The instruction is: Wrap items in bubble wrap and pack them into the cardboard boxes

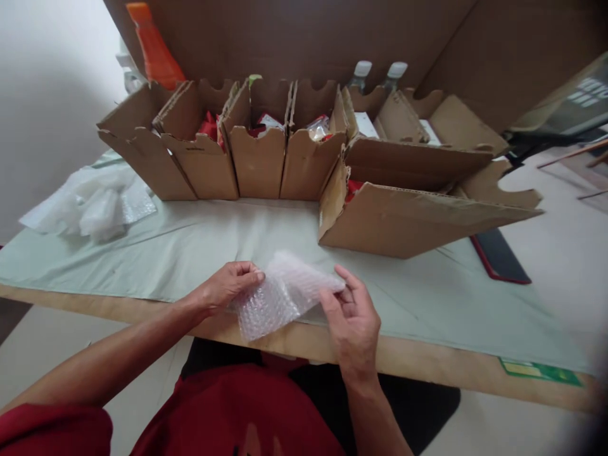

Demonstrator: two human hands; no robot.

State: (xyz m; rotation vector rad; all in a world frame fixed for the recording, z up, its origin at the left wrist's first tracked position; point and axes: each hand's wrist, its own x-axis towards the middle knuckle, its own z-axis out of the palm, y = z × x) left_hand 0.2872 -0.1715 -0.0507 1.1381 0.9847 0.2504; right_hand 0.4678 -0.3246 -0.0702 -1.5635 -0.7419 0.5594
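Note:
A sheet of clear bubble wrap hangs between my two hands, above the front edge of the cloth-covered table. My left hand pinches its left side between thumb and fingers. On the other side, my right hand grips the pointed right corner of the wrap with thumb and fingertips. Part of the sheet is folded over and looks whiter along the top. Nothing else is visible in either hand.
Cardboard bins with red and white packets stand along the back. A wider cardboard box juts forward at the right. Crumpled bubble wrap lies at the left. An orange bottle and white-capped bottles stand behind.

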